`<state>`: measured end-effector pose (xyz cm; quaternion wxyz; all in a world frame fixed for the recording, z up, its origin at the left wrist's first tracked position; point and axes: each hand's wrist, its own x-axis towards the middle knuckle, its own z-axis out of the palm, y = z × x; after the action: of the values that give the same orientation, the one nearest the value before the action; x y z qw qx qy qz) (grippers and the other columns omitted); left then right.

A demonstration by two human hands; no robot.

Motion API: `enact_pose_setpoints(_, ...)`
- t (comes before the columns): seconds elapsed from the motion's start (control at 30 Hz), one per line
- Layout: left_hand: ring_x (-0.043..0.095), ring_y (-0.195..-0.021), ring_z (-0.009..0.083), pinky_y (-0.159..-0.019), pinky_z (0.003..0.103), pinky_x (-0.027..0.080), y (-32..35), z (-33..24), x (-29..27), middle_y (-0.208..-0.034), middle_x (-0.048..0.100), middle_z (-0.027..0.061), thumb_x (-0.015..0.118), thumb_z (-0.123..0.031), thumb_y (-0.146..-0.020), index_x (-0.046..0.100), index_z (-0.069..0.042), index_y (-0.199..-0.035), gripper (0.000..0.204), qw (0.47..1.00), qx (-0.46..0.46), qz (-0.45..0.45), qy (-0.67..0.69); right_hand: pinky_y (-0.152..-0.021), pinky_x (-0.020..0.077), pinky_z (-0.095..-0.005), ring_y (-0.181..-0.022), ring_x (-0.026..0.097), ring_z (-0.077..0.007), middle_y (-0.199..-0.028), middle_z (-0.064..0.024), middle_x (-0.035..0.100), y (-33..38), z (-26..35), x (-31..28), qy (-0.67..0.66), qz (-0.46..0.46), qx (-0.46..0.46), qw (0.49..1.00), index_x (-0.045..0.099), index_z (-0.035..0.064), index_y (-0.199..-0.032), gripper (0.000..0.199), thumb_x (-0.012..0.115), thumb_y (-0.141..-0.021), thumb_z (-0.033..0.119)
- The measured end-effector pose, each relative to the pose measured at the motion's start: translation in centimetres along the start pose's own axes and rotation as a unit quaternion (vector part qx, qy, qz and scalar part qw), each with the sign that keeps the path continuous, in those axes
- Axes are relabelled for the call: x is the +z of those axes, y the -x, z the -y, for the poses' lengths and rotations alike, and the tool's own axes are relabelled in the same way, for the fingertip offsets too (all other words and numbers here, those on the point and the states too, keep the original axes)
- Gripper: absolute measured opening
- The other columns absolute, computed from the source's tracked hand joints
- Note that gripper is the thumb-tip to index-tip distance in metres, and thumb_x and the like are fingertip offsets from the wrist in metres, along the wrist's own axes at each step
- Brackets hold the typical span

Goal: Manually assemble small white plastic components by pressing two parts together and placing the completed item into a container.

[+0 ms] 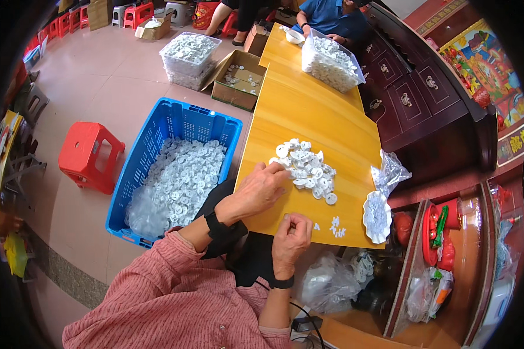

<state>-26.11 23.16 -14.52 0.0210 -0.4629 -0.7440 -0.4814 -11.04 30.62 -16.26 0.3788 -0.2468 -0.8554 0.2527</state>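
A heap of small round white plastic pieces (313,172) lies on the yellow wooden table (308,119). My left hand (257,191) reaches over the table's left edge, its bent fingertips at the near-left side of that heap. Whatever those fingers grip is hidden among the white pieces. My right hand (291,239) is at the table's near edge, fingers curled and thumb pressed to them; what they hold, if anything, is too small to make out. Several tiny white plastic parts (336,228) are scattered just right of it.
Left of the table stands a blue crate (117,195) of similar white pieces, beside a red stool (88,154). A scalloped white dish (378,235) and a clear plastic bag (392,173) sit at the table's right edge. Another person (332,17) sits behind a full clear tub (355,82).
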Motion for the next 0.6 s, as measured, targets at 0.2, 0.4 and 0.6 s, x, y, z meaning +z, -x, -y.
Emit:
enact_pose_setpoints(0.2, 0.063, -0.092, 0.0411, -0.075, 0.048, 0.051, 0.6, 0.1, -0.1, -0.099, 0.065, 0.0205, 0.066, -0.005, -0.082, 0.069, 0.002, -0.103, 0.022, 0.995, -0.085, -0.006, 0.054, -0.067, 0.0543, -0.0390, -0.082, 0.062, -0.0337, -0.095, -0.0172, 0.060, 0.0, 0.1, 0.2, -0.012, 0.002, 0.017, 1.000, 0.058, -0.0024, -0.091, 0.009, 0.066, -0.087, -0.001)
enact_pose_setpoints(0.4, 0.063, -0.093, 0.0415, -0.079, 0.046, 0.053, 0.6, 0.9, 1.0, -0.103, 0.064, 0.0217, 0.065, -0.002, -0.081, 0.066, 0.000, -0.111, 0.030, 0.994, 0.001, -0.094, 0.061, -0.065, 0.0528, -0.0384, -0.079, 0.062, -0.0320, -0.093, -0.0166, 0.059, 0.2, -0.3, 0.4, -0.009, -0.013, 0.002, 1.000, 0.059, -0.0027, -0.090, 0.008, 0.066, -0.087, -0.002)
enact_pose_setpoints(0.6, 0.063, -0.090, 0.0414, -0.077, 0.046, 0.053, 0.9, 0.3, 0.6, -0.100, 0.062, 0.0207, 0.067, -0.002, -0.079, 0.067, -0.003, -0.112, 0.033, 0.999, 0.017, 0.013, 0.034, -0.060, 0.0517, -0.0348, -0.078, 0.062, -0.0294, -0.095, -0.0156, 0.059, 0.4, -0.2, 0.4, -0.007, -0.033, -0.007, 0.999, 0.060, -0.0029, -0.090, 0.007, 0.066, -0.087, -0.003)
